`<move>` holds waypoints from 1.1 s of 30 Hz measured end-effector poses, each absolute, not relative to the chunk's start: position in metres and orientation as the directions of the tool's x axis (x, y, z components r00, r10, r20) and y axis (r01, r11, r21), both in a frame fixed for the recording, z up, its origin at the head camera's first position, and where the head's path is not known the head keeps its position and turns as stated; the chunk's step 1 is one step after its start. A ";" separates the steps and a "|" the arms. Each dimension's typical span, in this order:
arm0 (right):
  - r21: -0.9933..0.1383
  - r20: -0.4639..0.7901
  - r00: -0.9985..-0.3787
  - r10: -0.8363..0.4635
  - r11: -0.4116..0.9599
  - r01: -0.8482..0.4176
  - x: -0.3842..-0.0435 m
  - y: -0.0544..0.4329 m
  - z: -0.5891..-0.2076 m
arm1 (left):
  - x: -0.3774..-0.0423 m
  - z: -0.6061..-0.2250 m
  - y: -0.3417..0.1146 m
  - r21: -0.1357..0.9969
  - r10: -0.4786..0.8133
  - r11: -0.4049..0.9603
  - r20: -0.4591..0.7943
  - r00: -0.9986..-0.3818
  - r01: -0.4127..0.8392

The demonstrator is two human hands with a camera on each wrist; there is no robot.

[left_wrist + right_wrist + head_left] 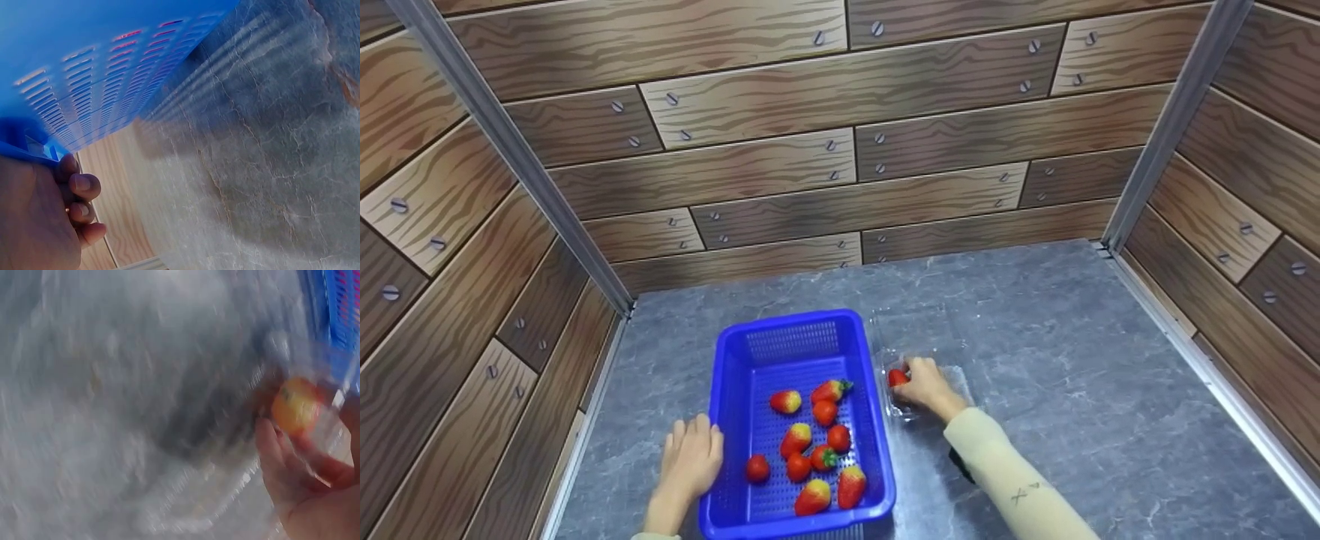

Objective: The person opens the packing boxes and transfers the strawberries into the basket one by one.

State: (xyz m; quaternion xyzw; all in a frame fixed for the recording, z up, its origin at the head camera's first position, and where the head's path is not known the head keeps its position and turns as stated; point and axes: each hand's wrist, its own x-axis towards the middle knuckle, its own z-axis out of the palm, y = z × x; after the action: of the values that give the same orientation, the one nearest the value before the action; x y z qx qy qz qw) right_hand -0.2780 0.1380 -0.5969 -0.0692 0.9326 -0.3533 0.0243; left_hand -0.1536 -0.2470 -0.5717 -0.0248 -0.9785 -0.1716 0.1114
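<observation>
My right hand holds a strawberry low over a clear plastic clamshell box. In the right wrist view, the fruit's yellowish end shows between fingers and thumb, and that view is blurred. Beside the left rim of a blue plastic basket lies my left hand, its edge right at the rim. The left wrist view shows its fingers loosely bent just below the rim, thumb hidden. Several red and yellow strawberries lie scattered inside the basket, along with smaller round red fruits.
Grey marbled tabletop spreads beneath everything. A wood-patterned back wall and side walls, with metal edge strips, enclose it. The clear box stands close against the basket's right side.
</observation>
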 end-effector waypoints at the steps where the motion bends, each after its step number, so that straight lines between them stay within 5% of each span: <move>1: -0.650 0.039 -0.990 -0.133 0.749 -0.127 -0.277 0.137 -0.600 | -0.154 -0.571 -0.247 0.328 0.011 0.941 0.227 -0.974 0.087; 8: -0.614 0.151 -0.987 -0.050 0.778 -0.134 -0.271 0.134 -0.610 | -0.155 -0.571 -0.248 0.321 0.011 0.944 0.220 -0.975 0.083; 33: -0.644 0.161 -0.985 -0.065 0.749 -0.155 -0.277 0.142 -0.587 | -0.156 -0.574 -0.247 0.347 0.004 0.934 0.222 -0.975 0.082</move>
State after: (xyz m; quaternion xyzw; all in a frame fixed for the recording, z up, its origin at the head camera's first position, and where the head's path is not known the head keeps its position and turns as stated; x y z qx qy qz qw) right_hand -0.2771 0.1419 -0.5866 -0.0591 0.9329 -0.3494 -0.0644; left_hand -0.1556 -0.2466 -0.5736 -0.0220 -0.9773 -0.1801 0.1094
